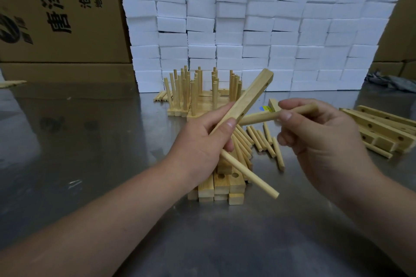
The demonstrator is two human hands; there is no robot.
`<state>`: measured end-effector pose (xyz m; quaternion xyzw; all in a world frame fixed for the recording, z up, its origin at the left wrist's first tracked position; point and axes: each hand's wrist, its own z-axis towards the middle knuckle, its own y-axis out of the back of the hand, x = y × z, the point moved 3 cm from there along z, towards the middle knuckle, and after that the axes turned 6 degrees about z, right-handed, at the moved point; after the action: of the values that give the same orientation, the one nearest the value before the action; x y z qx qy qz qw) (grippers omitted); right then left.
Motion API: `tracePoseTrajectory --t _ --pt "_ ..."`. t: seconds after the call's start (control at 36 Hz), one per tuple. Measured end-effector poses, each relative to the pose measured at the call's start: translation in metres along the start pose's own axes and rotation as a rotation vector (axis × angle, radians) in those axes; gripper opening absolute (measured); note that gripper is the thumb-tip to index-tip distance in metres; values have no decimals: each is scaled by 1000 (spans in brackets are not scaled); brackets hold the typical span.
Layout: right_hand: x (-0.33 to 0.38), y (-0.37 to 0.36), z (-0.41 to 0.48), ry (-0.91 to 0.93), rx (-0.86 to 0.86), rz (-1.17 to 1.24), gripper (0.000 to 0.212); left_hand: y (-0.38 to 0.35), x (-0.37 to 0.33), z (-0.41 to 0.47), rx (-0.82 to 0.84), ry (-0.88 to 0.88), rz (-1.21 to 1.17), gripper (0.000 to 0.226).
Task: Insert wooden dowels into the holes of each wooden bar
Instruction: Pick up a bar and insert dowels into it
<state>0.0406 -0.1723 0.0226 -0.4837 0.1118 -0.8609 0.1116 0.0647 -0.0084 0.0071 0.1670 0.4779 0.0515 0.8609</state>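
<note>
One wooden bar [247, 96] is held tilted above the tabletop [90, 141], its far end raised to the right. The left hand [202, 141] has its fingers [216, 111] curled round the bar's lower end, thumb pressed beside a hole. The right hand [315, 141] pinches a dowel [258, 117] between thumb and forefinger, its tip at that hole; the other fingers curl loosely. A second dowel [252, 180] juts out below the left hand. Underneath lie stacked bars [221, 186] and loose dowels [265, 139]; finished bars [191, 92] with upright dowels stand behind.
</note>
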Motion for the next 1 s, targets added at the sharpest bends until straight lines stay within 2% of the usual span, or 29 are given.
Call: tracePoseTrajectory --t 0.06,0.14,0.22,0.31,0.42,0.44,0.53,0.58,0.67,0.78,0.86,1.0 --pt "-1 2 2 -10 5 33 16 -1 0 0 -6 5 -22 32" --pt "-1 7 3 51 -19 -154 16 1 -2 1 -29 7 -57 31" --pt "0 6 3 50 -38 -236 22 2 -2 2 -41 16 -78 30" --pt "2 -1 -1 43 54 -442 25 2 -2 1 -41 30 -93 29" --pt "2 -4 -3 122 155 -709 44 1 -2 1 -43 32 -102 28" --pt "1 -4 -3 111 186 -726 46 1 -3 1 -43 32 -102 28" --pt "-4 -2 -2 19 275 -723 27 1 -3 1 -50 30 -99 28" --pt "-8 0 0 -12 308 -784 32 1 -3 1 -54 25 -94 29" --pt "-12 -1 -1 25 279 -859 40 0 -2 1 -41 17 -68 32" --pt "-9 -1 -2 93 218 -792 19 -1 -1 0 -25 4 -41 32" --pt "-4 -3 -4 173 194 -749 21 -1 0 1 -26 7 -41 32" --pt "-1 -2 -7 189 160 -724 22 0 0 0 -23 -4 -30 31"
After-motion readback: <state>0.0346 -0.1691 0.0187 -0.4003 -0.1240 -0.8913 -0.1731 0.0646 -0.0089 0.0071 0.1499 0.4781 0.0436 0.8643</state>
